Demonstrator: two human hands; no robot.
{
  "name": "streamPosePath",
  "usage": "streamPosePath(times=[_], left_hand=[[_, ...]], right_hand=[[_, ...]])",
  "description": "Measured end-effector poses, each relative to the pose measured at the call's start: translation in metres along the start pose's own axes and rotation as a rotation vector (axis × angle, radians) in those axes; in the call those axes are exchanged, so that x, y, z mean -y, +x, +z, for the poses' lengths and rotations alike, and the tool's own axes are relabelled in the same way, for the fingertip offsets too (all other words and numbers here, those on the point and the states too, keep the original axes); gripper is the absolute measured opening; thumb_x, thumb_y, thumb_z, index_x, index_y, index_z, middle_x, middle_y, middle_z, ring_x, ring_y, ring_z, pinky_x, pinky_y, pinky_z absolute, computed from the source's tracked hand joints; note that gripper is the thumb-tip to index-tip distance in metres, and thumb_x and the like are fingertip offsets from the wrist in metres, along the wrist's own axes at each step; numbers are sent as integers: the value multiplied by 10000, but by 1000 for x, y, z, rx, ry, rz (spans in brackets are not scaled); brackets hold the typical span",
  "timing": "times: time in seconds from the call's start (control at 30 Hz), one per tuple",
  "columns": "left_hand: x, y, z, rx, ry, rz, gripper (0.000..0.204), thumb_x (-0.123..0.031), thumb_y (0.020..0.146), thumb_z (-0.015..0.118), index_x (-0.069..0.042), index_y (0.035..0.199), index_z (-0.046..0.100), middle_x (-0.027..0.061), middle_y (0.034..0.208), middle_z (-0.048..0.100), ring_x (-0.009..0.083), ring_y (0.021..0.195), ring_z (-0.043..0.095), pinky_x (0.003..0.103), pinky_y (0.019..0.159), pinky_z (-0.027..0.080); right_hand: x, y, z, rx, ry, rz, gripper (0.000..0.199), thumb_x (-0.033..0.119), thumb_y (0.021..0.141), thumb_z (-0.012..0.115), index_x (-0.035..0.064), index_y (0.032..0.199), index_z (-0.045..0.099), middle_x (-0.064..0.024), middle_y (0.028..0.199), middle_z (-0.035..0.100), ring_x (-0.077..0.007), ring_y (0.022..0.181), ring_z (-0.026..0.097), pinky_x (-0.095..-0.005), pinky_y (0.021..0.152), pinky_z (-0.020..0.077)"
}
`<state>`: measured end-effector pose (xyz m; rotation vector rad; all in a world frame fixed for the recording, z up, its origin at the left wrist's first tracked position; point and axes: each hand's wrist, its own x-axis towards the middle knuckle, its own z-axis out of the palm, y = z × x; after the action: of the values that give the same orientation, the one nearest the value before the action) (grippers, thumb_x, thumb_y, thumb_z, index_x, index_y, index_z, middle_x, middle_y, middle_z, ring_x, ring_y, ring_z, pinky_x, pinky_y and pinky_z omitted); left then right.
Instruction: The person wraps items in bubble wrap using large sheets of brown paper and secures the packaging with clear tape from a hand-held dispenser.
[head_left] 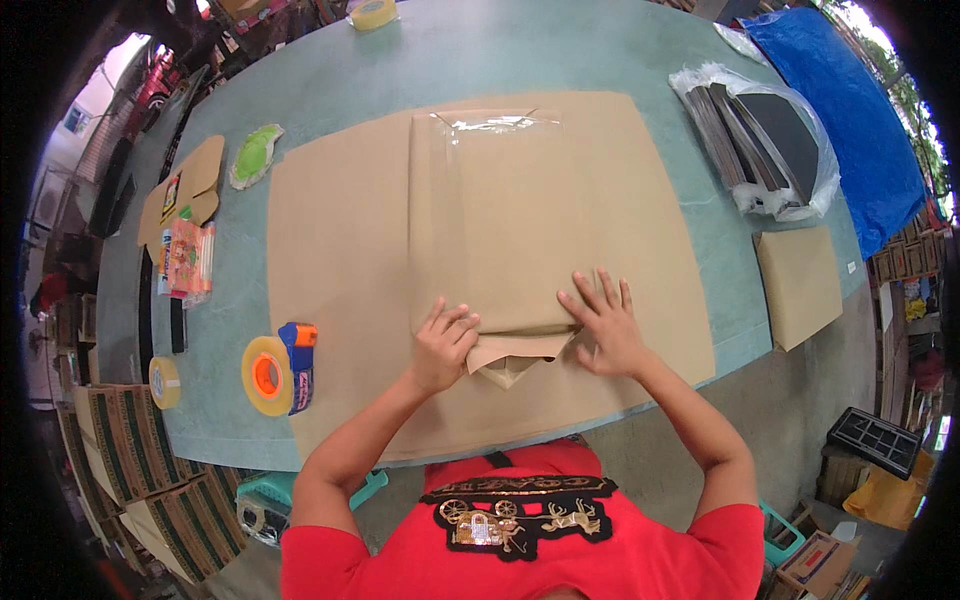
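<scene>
A flat parcel wrapped in brown kraft paper lies in front of me, with clear tape along its far end and down its left part. Its near end is partly folded, and a pointed paper flap sticks out toward me with a gap beneath it. My left hand closes on the paper at the near left corner, fingers bent and together. At the near right corner my right hand lies with fingers spread on the parcel. Beneath everything is a larger brown paper sheet.
An orange and blue tape dispenser lies left on the green table. Beyond it are a tape roll, plastic packets and a green item. A plastic-wrapped stack, brown packet and blue tarp occupy the right.
</scene>
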<state>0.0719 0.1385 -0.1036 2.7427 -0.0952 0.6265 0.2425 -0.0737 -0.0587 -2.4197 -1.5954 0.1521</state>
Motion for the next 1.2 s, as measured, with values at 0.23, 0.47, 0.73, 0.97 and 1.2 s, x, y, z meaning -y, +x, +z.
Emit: streamPosePath(times=[0.23,0.47,0.73,0.97,1.2], left_hand=[[-23,-28,-22,125,-71,80,134,-108,664,565,-36,774,542,99,904,586,262,927,549,409,834,431],[-12,-13,-11,-5,-20,-109,390,-394,670,650,-45,740,488,84,728,480,247,665,490,350,559,405],[-11,30,-1,100,174,-352,530,-590,618,593,-68,656,510,71,659,487,215,580,508,322,478,409],[-2,38,12,367,181,-433,328,-369,781,552,-63,662,549,105,641,568,266,539,579,362,445,441],[38,-23,-82,88,144,-602,362,-261,784,557,-10,1041,512,175,1049,541,341,1022,476,425,848,377]], right_hand=[[0,-15,27,-214,-29,-394,478,320,647,594,103,1071,557,-47,1077,533,-234,924,506,-356,771,411],[23,6,21,62,157,-128,467,390,552,704,64,844,541,-73,863,566,-228,776,531,-348,686,423],[38,35,23,36,351,131,450,352,639,707,52,843,440,-110,690,535,-273,601,530,-358,528,421],[85,34,59,-94,1622,400,249,221,829,559,17,929,457,-136,935,552,-219,822,554,-328,712,458],[65,50,55,-220,2294,552,424,302,913,364,-60,1127,419,-222,1082,510,-307,1035,509,-401,906,416]])
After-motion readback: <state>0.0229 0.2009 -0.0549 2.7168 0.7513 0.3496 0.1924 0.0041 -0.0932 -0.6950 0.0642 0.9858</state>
